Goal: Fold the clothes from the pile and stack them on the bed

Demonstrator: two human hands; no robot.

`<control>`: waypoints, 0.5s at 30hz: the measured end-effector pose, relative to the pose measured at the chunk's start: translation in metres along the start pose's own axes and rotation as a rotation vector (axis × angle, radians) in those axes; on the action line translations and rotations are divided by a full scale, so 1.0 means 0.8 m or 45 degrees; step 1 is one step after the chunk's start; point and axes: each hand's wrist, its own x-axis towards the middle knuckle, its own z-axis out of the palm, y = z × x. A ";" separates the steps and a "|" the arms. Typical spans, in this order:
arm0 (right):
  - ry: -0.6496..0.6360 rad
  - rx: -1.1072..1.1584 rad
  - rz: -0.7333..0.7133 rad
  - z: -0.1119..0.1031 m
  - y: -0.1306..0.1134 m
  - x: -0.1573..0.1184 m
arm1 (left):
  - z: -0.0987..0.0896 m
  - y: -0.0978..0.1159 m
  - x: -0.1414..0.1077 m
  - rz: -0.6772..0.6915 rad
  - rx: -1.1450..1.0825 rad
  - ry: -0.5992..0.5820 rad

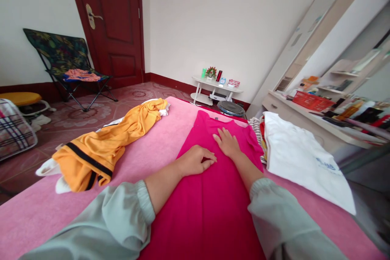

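Note:
A bright magenta garment (219, 211), a dress or long top, lies spread out on the pink bed cover (146, 158). Its neckline is at the far end and its lower end runs out of view towards me. My left hand (196, 160) rests on its left half, fingers curled and fingertips brought together at the cloth in a pinch. Farther up, just below the neckline, my right hand (227, 142) lies flat on the fabric with its fingers spread. Light grey-green sleeves cover both forearms.
To the left lies a crumpled orange garment (122, 134) with black stripes, white cloth beneath it. A folded white shirt (301, 154) tops a clothes pile on the right. Beyond are a small white table (217, 84), a folding chair (63, 57) and a dresser with a red basket (312, 100).

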 end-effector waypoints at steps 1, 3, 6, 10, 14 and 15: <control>-0.010 -0.090 0.104 0.002 0.021 -0.001 | 0.000 -0.002 0.000 -0.007 -0.015 0.038; -0.042 -0.187 0.210 0.006 0.050 -0.006 | 0.000 -0.007 0.001 0.004 -0.018 0.122; -0.052 -0.249 0.213 0.007 0.061 -0.024 | -0.003 -0.014 0.002 -0.009 0.052 0.211; -0.075 -0.270 0.229 0.003 0.049 -0.057 | -0.001 -0.009 0.001 -0.122 0.287 0.177; -0.063 -0.268 0.230 0.001 0.042 -0.086 | 0.011 0.017 -0.013 -0.320 0.550 0.064; -0.059 -0.264 0.228 0.000 0.041 -0.092 | 0.014 0.025 -0.019 -0.388 0.599 0.047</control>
